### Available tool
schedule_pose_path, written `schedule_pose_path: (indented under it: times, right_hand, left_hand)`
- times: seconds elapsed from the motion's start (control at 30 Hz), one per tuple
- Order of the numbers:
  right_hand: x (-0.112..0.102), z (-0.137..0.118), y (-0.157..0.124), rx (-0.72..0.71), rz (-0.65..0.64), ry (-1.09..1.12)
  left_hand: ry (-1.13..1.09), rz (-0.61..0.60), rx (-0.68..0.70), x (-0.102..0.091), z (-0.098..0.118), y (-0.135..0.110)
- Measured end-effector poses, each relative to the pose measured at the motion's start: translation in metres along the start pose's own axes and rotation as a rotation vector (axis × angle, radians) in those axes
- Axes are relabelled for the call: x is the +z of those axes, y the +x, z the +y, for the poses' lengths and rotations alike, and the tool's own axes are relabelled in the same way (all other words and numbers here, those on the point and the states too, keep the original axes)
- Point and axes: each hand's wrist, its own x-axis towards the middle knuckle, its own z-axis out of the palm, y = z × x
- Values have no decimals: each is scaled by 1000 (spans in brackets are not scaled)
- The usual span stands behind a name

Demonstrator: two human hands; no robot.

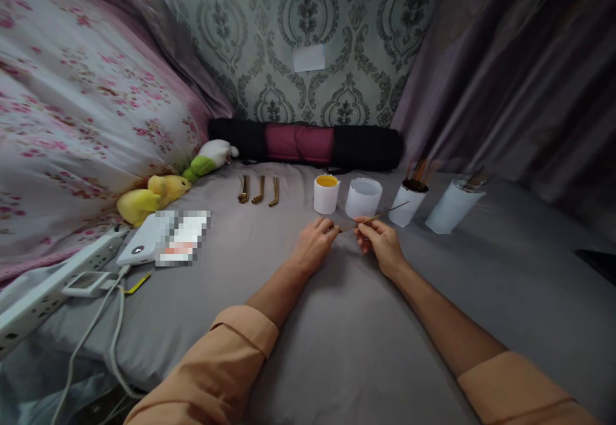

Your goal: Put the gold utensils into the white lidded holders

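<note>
A thin brown stick [392, 208] slants up to the right out of my right hand [381, 240], whose fingers pinch it. My left hand [316, 240] is closed at the stick's lower left end; its fingertips are partly hidden, and I cannot make out that end clearly. Just beyond my hands stand a white-wrapped cup with yellow inside [326, 197] and a wider white cup [363, 199]. To their right are a white-wrapped jar with a dark mouth and several thin sticks [407, 207], and a tilted-looking, paper-wrapped glass [451, 210], also with sticks.
Three golden-brown bent pieces [260, 190] lie in a row left of the cups. Farther left are plush toys [166, 189], a white power bank [147, 239], a power strip [62, 284] and cables [115, 341]. A black and maroon roll [303, 144] lies along the wall.
</note>
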Motion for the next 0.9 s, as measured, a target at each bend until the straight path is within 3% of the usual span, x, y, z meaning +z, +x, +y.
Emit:
schedule_pose_path:
  times: [0.43,0.67,0.9]
  right_hand:
    - [-1,4,2,8,-5,39]
    - [-1,6,2,16,-7,67]
    - [-2,8,4,11,21,59]
  left_hand:
    - [-36,-11,-1,-3,0,0]
    - [-282,73,-101,10,-5,-1]
    - [-603,147,-302,19,-6,0]
